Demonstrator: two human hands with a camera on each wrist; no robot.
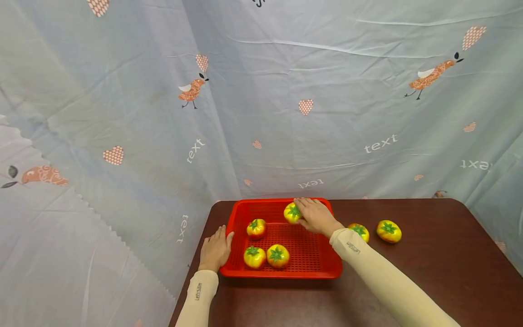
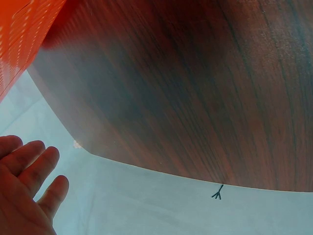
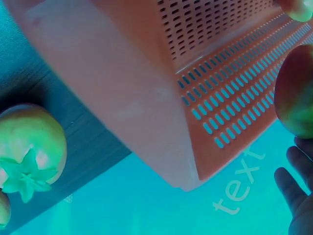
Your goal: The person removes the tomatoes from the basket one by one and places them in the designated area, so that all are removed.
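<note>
In the head view, my right hand holds a yellow-and-red tomato with a green star-shaped top over the back right of a red plastic basket. The right wrist view shows this tomato at the fingertips, near the basket's slotted wall. Three more tomatoes sit in the basket: one at the left and a pair towards the front. My left hand is beside the basket's left rim, its fingers extended and holding nothing.
To the right of the basket, two more tomatoes lie on the dark wooden table: one partly behind my right forearm, the other farther right. A pale blue printed cloth hangs behind and along the left side.
</note>
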